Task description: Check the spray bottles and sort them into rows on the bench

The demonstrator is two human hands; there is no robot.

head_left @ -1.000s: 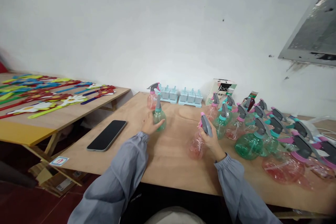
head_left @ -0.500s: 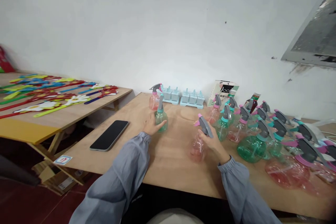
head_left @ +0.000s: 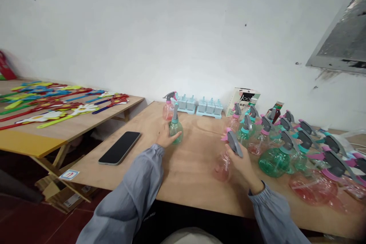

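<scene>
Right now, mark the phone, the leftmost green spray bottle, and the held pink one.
phone (head_left: pixel 120 147): head view, middle of screen.
leftmost green spray bottle (head_left: pixel 176 129): head view, round body.
held pink spray bottle (head_left: pixel 223 167): head view, lower body.

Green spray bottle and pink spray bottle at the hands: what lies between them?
Nothing: the head view shows bare plywood tabletop between the green plastic spray bottle at the left hand and the pink plastic spray bottle in the right hand.
</scene>
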